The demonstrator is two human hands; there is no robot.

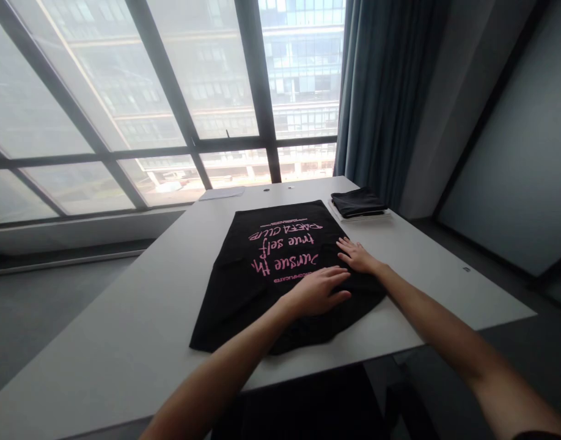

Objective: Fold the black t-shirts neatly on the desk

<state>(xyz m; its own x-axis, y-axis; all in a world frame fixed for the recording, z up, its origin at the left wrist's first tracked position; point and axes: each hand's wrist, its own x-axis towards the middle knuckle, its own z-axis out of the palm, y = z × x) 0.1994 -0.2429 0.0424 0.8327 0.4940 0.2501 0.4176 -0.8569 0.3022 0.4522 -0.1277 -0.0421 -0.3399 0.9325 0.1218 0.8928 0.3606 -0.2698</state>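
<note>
Two hands (pixel 318 290) (pixel 357 255), one black garment (pixel 275 256); one table (pixel 143 318)

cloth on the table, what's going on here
A person is handling a black cloth with pink lettering, spread out on a white table. The right hand lies at its right edge; the left hand is open over it, contact hard to tell. A folded stack sits farther back, on the right.

Black garment (pixel 230 269) with pink lettering (pixel 285 250), white table (pixel 138 342), blue-grey curtain (pixel 381 104), dark window frame (pixel 257 79)
</note>
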